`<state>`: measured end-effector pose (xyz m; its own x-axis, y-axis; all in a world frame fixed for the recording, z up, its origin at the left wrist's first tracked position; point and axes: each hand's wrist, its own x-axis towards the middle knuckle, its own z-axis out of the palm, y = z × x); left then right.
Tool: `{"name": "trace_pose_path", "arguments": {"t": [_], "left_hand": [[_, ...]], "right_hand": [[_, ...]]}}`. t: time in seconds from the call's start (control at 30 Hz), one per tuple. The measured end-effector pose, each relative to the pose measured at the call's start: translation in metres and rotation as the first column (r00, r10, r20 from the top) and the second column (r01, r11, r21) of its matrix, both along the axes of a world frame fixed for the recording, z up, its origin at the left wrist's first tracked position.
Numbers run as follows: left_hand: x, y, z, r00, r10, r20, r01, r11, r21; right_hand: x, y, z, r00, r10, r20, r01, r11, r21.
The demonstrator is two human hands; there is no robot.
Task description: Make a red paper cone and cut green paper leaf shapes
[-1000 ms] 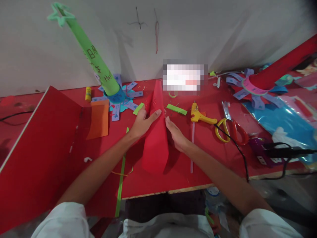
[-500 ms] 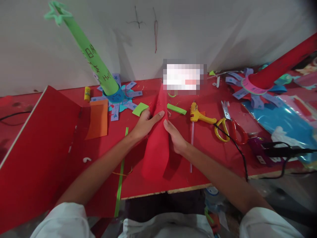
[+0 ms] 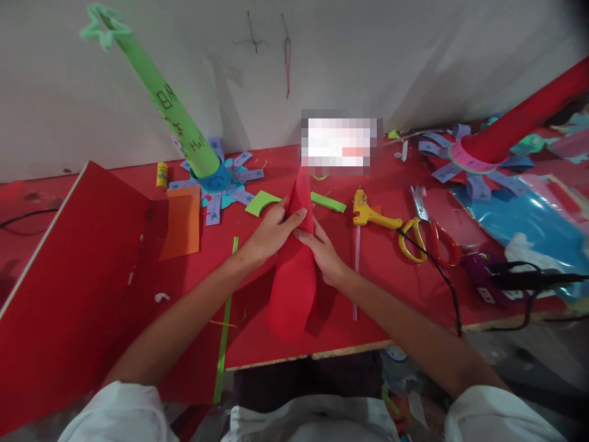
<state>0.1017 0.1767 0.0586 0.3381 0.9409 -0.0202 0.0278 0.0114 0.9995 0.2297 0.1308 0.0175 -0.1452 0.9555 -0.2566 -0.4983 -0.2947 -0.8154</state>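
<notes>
Left hand and right hand grasp a long, folded sheet of red paper between them, over the red tabletop. One second earlier, the right hand lay along the sheet's right edge; its thumb now crosses the front face, just below the left thumb. Beyond the left hand, the bent light-green paper piece is more fully exposed.

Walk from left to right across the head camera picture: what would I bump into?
Big red board → orange paper → left hand → red paper → right hand → yellow glue gun → scissors → blue plastic.
</notes>
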Motion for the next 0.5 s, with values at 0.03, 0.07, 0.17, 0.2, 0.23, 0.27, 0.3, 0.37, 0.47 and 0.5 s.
{"name": "trace_pose_path", "arguments": {"t": [0.03, 0.07, 0.17, 0.2, 0.23, 0.27, 0.3, 0.37, 0.47, 0.5], "left_hand": [[0.000, 0.000, 0.001, 1.000, 0.003, -0.015, -0.002, 1.000, 0.007], [-0.001, 0.000, 0.001, 1.000, 0.001, -0.029, -0.001, 1.000, 0.020], [-0.003, 0.001, 0.004, 0.994, -0.032, -0.102, 0.042, 0.995, 0.093], [-0.004, 0.001, 0.005, 0.988, -0.042, -0.148, 0.061, 0.990, 0.126], [-0.005, 0.002, 0.006, 0.978, -0.043, -0.203, 0.077, 0.984, 0.162], [-0.006, 0.002, 0.008, 0.963, -0.037, -0.267, 0.092, 0.976, 0.197], [-0.007, 0.001, 0.009, 0.941, -0.026, -0.337, 0.109, 0.968, 0.228], [-0.008, -0.001, 0.013, 0.880, 0.012, -0.475, 0.140, 0.949, 0.282], [-0.010, -0.006, 0.018, 0.770, 0.064, -0.635, 0.196, 0.923, 0.330], [-0.010, -0.008, 0.020, 0.740, 0.084, -0.668, 0.208, 0.915, 0.345]], "right_hand": [[0.000, 0.000, 0.000, 1.000, 0.001, 0.002, -0.001, 1.000, -0.004], [0.000, -0.001, 0.001, 1.000, 0.003, 0.005, -0.003, 1.000, -0.004], [0.002, 0.000, 0.003, 1.000, 0.000, 0.016, -0.001, 1.000, 0.020], [0.002, 0.000, 0.003, 1.000, -0.004, 0.019, 0.003, 1.000, 0.030], [0.003, 0.000, 0.004, 1.000, -0.007, 0.020, 0.006, 0.999, 0.036], [0.004, 0.001, 0.004, 1.000, -0.012, 0.019, 0.011, 0.999, 0.039], [0.004, 0.001, 0.004, 1.000, -0.017, 0.015, 0.017, 0.999, 0.037], [0.006, 0.003, 0.005, 0.999, -0.037, 0.006, 0.037, 0.999, 0.029], [0.007, 0.004, 0.005, 0.997, -0.074, -0.001, 0.074, 0.997, 0.022], [0.007, 0.004, 0.005, 0.997, -0.081, -0.001, 0.081, 0.996, 0.022]]}}
